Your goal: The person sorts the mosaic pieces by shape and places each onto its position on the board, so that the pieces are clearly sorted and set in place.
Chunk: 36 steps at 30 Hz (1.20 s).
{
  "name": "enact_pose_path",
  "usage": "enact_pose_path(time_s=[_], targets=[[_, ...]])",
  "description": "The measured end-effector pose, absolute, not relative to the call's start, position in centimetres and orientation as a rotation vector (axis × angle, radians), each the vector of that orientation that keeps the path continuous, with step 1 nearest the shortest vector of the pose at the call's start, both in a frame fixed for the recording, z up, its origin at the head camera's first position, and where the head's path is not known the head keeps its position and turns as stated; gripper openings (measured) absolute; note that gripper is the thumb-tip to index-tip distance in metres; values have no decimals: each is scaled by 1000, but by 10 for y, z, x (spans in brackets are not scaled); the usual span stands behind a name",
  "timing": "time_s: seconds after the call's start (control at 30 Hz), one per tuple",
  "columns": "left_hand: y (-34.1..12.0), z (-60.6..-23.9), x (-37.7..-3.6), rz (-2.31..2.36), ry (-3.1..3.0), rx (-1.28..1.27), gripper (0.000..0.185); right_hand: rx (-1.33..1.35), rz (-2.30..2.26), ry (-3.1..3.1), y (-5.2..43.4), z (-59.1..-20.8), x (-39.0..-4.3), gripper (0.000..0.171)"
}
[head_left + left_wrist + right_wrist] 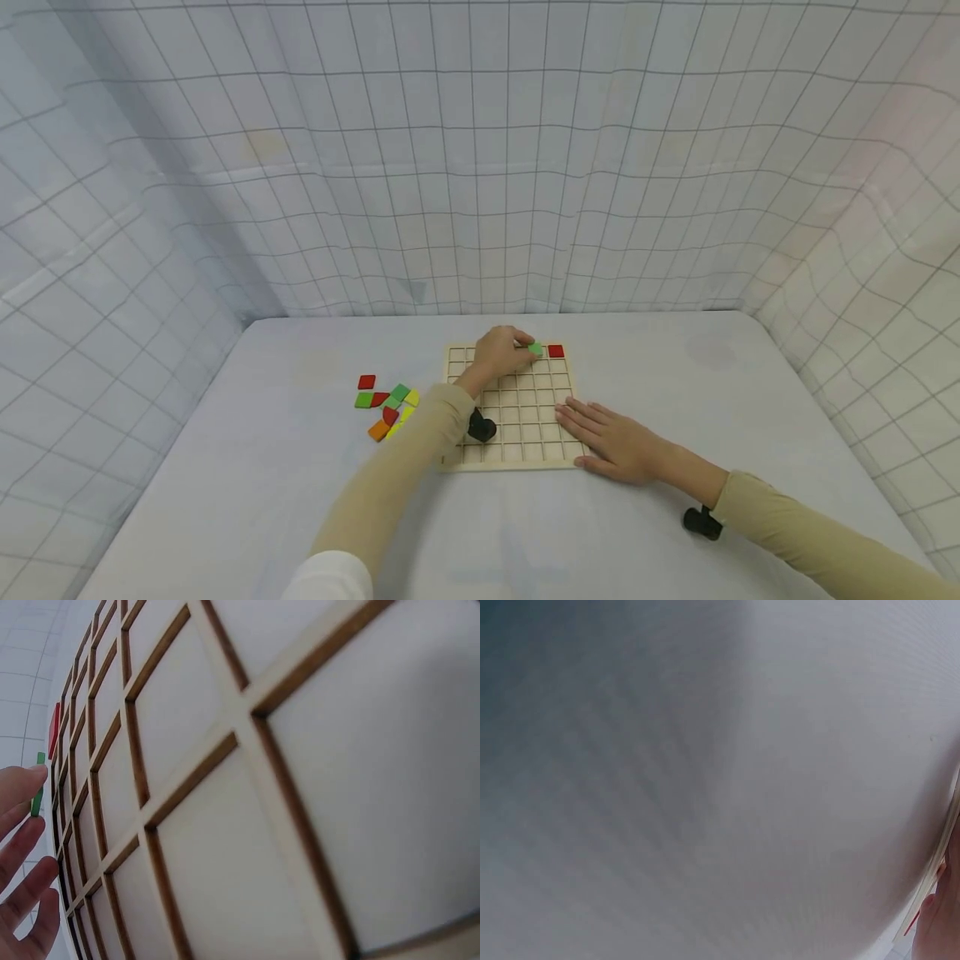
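Note:
A wooden grid board (pixel 517 417) lies on the white table. A red tile (pixel 556 352) sits in its far right corner cell. My left hand (pixel 504 351) reaches over the far row and pinches a green tile (pixel 536 349) just left of the red one. In the left wrist view the green tile (pixel 37 793) shows edge-on at my fingertips, with the red tile (pixel 54 729) beyond it and the board (pixel 247 795) filling the frame. My right hand (pixel 615 442) rests flat, fingers straight, on the board's near right corner. The right wrist view shows mostly table cloth and the board's edge (pixel 943 859).
A loose pile of red, green, yellow and orange tiles (pixel 386 404) lies on the table left of the board. Gridded white cloth walls (pixel 480 167) close in the table on three sides. A black wrist mount (pixel 702 522) hangs under my right forearm.

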<state>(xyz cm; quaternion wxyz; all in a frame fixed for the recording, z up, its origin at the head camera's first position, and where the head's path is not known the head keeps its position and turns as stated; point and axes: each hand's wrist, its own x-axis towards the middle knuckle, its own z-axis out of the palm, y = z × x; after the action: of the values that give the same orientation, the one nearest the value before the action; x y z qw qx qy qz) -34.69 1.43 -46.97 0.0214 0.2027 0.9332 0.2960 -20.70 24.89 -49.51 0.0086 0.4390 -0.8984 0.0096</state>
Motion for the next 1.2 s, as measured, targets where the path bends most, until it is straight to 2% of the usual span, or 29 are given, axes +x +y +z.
enact_pose_path(time_s=[1.2], targets=[[28, -471, -348, 860, 2910, 571, 29, 1384, 36, -2751, 251, -500, -209, 67]])
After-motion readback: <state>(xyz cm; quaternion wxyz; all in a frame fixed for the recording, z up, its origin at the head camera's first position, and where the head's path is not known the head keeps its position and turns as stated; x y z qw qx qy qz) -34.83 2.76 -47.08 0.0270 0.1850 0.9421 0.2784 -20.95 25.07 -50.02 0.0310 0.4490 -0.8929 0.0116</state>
